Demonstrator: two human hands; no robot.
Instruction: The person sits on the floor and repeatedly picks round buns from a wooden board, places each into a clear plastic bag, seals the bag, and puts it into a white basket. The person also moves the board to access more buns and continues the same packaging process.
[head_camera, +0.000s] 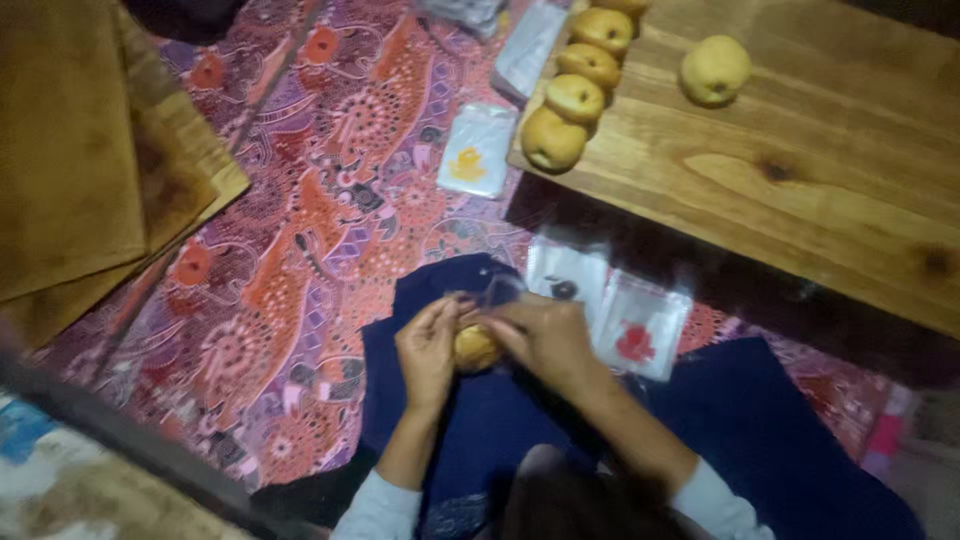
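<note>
Left hand (428, 350) and right hand (545, 335) pinch a round golden bun (475, 348) into a clear plastic sleeve (497, 291) (blurred), near the low wooden table (820, 190); squeezing could crush it.

A wooden counter (800, 170) fills the upper right. Four round yellow buns (577, 95) sit in a row along its left edge, and a fifth bun (715, 68) lies apart, further in. The floor is covered by a patterned red and purple cloth (330, 210). On the cloth lie clear packets: one with a yellow mark (476, 150) just beside the counter, one with a red mark (640, 325) below it. Wooden boards (90, 160) lie at left.
</note>
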